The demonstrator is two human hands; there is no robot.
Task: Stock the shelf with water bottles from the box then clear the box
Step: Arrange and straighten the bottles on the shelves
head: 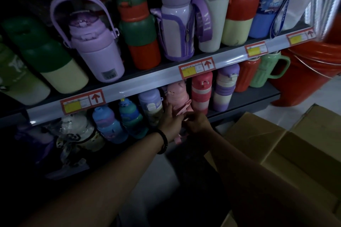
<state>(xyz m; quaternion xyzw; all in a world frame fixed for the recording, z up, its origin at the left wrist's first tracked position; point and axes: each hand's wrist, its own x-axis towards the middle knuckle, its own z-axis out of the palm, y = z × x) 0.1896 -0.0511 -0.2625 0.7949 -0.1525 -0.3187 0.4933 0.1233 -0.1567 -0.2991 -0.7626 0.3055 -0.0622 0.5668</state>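
Both hands at a pink bottle on the lower shelf.

Head view: the pink bottle (178, 96) stands on the lower shelf (254, 100), between a lilac bottle (150, 105) on its left and a red-and-pink striped bottle (201, 92) on its right. The left hand (170, 125), a dark band (163, 141) on its wrist, lies against the bottle's left side with fingers spread. The right hand (198, 122) pinches the pink strap (184, 111) with fingers together. The open cardboard box (276, 145) sits near right on the floor.
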